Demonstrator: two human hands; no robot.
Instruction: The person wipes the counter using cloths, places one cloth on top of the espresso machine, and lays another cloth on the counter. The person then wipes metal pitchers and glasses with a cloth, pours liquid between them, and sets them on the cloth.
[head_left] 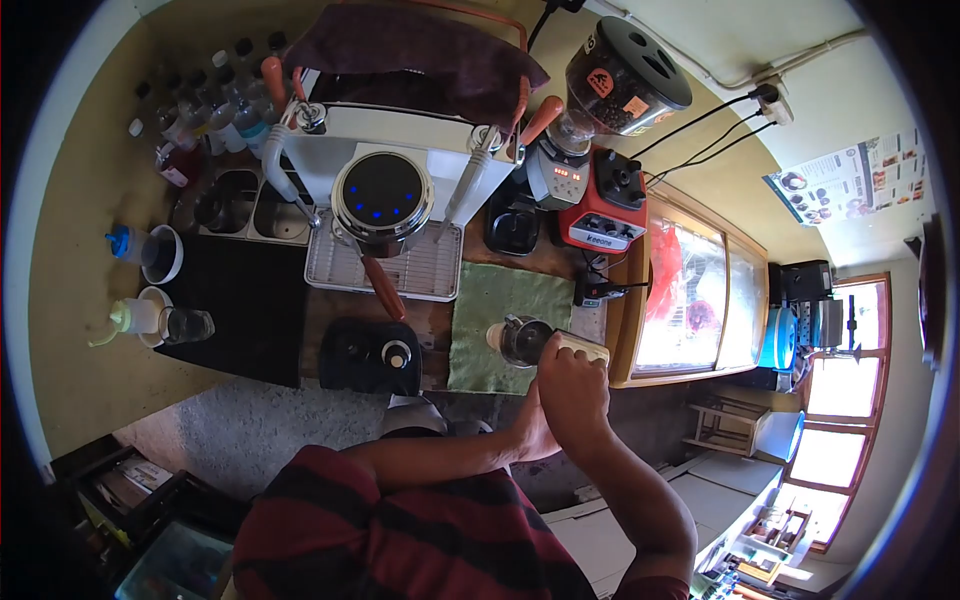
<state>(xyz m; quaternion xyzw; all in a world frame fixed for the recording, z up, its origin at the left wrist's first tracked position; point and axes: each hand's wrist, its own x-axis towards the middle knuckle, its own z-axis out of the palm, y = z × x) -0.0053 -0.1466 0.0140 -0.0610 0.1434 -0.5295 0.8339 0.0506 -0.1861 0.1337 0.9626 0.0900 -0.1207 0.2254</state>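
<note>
My right hand is closed around a pale, box-shaped pack, whose end lies close to the rim of a metal pitcher. What the pack is, I cannot make out. The pitcher stands on a green cloth on the counter, with a small pale object beside it. Just below, my left hand sits against my right hand and is partly covered by it. Its fingers are hidden.
An espresso machine stands behind, with a wooden-handled portafilter locked in. Coffee grinder, red blender base and wooden-framed glass cabinet line the right. A tamper rests on a black mat. Bottles crowd the left.
</note>
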